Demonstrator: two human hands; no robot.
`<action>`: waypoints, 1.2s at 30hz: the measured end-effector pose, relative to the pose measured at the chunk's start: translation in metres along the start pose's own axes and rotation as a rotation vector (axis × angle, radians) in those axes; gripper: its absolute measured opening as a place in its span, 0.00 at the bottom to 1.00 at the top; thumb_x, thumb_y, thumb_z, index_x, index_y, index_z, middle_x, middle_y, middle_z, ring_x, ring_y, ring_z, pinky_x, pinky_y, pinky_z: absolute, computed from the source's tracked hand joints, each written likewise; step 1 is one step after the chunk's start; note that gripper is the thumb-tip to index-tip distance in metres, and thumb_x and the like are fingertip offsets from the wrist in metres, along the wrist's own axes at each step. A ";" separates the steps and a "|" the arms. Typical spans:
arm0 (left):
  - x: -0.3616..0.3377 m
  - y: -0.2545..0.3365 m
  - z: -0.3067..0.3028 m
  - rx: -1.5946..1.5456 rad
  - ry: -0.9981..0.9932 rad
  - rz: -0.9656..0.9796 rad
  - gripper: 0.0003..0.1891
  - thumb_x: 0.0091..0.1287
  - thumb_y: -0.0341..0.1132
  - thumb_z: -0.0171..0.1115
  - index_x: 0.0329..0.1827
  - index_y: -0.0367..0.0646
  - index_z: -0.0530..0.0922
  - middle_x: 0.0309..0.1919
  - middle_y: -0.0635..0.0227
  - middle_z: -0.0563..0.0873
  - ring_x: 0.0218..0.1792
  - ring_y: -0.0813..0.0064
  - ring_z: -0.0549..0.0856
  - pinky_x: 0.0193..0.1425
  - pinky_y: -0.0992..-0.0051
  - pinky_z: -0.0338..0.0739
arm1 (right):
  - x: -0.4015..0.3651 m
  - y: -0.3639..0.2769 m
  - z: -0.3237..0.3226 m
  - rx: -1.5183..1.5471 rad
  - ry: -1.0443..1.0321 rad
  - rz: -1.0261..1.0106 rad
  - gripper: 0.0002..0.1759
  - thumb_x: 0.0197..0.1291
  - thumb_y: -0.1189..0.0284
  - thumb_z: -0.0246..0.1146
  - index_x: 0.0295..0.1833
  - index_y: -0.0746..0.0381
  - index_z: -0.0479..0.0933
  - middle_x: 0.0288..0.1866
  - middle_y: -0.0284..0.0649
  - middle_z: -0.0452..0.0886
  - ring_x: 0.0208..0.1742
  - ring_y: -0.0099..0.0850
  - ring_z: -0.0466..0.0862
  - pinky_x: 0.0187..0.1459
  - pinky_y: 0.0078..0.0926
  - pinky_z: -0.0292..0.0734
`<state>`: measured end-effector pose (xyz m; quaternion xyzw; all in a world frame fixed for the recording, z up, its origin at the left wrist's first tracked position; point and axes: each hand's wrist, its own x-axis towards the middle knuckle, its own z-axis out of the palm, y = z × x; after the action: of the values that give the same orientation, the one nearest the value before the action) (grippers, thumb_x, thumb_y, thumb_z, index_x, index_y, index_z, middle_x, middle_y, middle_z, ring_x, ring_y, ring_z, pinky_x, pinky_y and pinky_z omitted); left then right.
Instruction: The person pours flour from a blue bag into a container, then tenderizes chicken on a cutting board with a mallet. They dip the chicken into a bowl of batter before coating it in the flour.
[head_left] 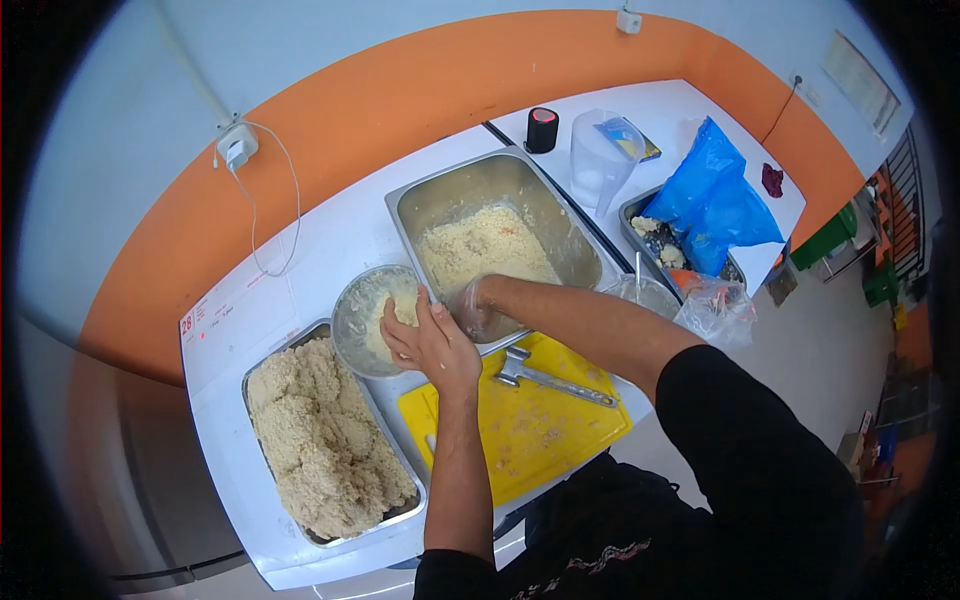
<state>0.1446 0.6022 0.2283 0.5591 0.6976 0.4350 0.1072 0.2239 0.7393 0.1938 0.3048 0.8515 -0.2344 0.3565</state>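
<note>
My left hand (432,345) is over the right side of a metal bowl (350,310) holding pale batter or flour, its fingers apart and nothing visible in them. Close beside it, my right hand (478,312) reaches into the near left corner of a deep steel pan (425,205); its fingers are blurred and partly hidden, so any hold cannot be made out. Pale crumbly mixture (490,245) covers the pan's bottom. Below the pan, a metal meat mallet (560,380) lies on a yellow cutting board (510,450) dotted with small scraps.
A tray (418,500) heaped with breaded pieces (320,440) stands at the left. Toward the back right are a black speaker (542,130), a clear plastic jug (603,160), and a dark tray (632,208) with a blue bag (710,200). A clear bag (722,312) hangs near the edge.
</note>
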 end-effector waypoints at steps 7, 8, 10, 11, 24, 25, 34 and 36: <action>0.001 0.002 0.000 0.041 -0.015 -0.004 0.22 0.78 0.41 0.45 0.69 0.45 0.77 0.78 0.49 0.56 0.78 0.48 0.50 0.75 0.42 0.41 | -0.009 0.030 0.038 0.621 0.079 -0.015 0.26 0.49 0.61 0.75 0.53 0.64 0.83 0.43 0.49 0.88 0.42 0.38 0.86 0.42 0.38 0.80; 0.001 0.001 0.000 0.038 -0.012 0.000 0.21 0.78 0.41 0.45 0.69 0.45 0.77 0.78 0.49 0.56 0.78 0.48 0.49 0.75 0.41 0.41 | -0.013 0.038 0.036 0.719 0.116 0.006 0.25 0.50 0.61 0.75 0.51 0.64 0.84 0.44 0.49 0.88 0.42 0.37 0.86 0.42 0.38 0.80; -0.002 0.000 -0.001 0.034 -0.020 -0.007 0.21 0.78 0.41 0.46 0.69 0.46 0.76 0.78 0.49 0.55 0.78 0.48 0.48 0.74 0.41 0.40 | -0.030 0.053 0.030 0.860 0.204 0.051 0.23 0.50 0.60 0.75 0.48 0.65 0.86 0.44 0.48 0.88 0.42 0.36 0.85 0.41 0.38 0.80; -0.003 0.000 -0.001 0.026 -0.022 -0.005 0.21 0.78 0.40 0.46 0.69 0.46 0.77 0.78 0.49 0.55 0.79 0.48 0.48 0.74 0.40 0.40 | -0.041 0.061 0.026 0.743 0.248 0.079 0.25 0.50 0.59 0.75 0.51 0.64 0.85 0.40 0.47 0.88 0.40 0.37 0.85 0.39 0.38 0.80; -0.002 0.002 -0.005 -0.003 -0.037 -0.010 0.21 0.78 0.38 0.47 0.70 0.47 0.75 0.79 0.50 0.53 0.79 0.46 0.47 0.73 0.37 0.40 | -0.010 0.031 0.038 -0.178 -0.012 -0.165 0.19 0.57 0.59 0.66 0.43 0.64 0.87 0.42 0.49 0.88 0.41 0.45 0.83 0.45 0.46 0.77; -0.003 0.001 -0.003 0.002 -0.047 -0.003 0.21 0.78 0.38 0.47 0.70 0.47 0.75 0.79 0.50 0.53 0.79 0.46 0.47 0.73 0.37 0.40 | -0.009 0.023 0.040 -0.166 -0.006 -0.166 0.19 0.57 0.59 0.66 0.43 0.64 0.87 0.42 0.49 0.88 0.41 0.45 0.83 0.45 0.46 0.77; -0.002 0.000 -0.002 0.011 -0.028 -0.030 0.21 0.78 0.39 0.46 0.70 0.47 0.76 0.79 0.50 0.53 0.78 0.45 0.48 0.74 0.39 0.40 | -0.053 0.056 0.031 0.571 0.034 0.084 0.20 0.65 0.64 0.63 0.58 0.64 0.83 0.52 0.41 0.86 0.47 0.35 0.81 0.48 0.39 0.78; -0.002 0.003 -0.005 0.005 -0.042 -0.032 0.21 0.78 0.39 0.47 0.70 0.47 0.76 0.79 0.49 0.53 0.78 0.44 0.48 0.74 0.39 0.40 | -0.076 0.077 0.030 0.747 0.073 0.143 0.19 0.66 0.64 0.63 0.58 0.63 0.83 0.51 0.41 0.87 0.46 0.35 0.81 0.47 0.39 0.79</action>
<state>0.1438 0.5984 0.2327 0.5571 0.7051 0.4198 0.1275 0.3329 0.7481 0.2179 0.4806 0.6962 -0.4919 0.2057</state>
